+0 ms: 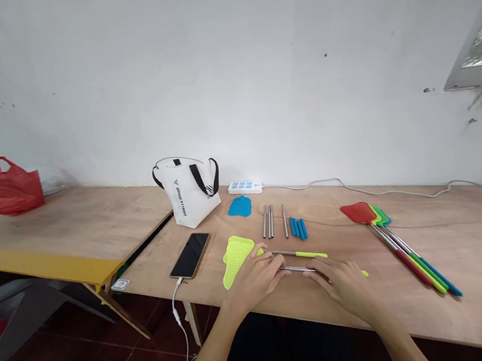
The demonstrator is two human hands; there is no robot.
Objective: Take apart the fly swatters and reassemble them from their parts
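My left hand and my right hand are both closed on a yellow fly swatter low over the table's front edge. Its metal rod shows between my hands, and a yellow handle tip pokes out past the right one. Beside my left hand lie overlapping yellow mesh swatter heads, partly covered by that hand. Just behind, a second yellow swatter's handle rests on the wood. Farther back are a blue swatter head, several metal tubes and several blue handles.
Assembled swatters in red, yellow, green and blue lie at the right. A phone on a white cable, a white bag and a power strip are at the left and back. A red plastic bag stands on the neighbouring table.
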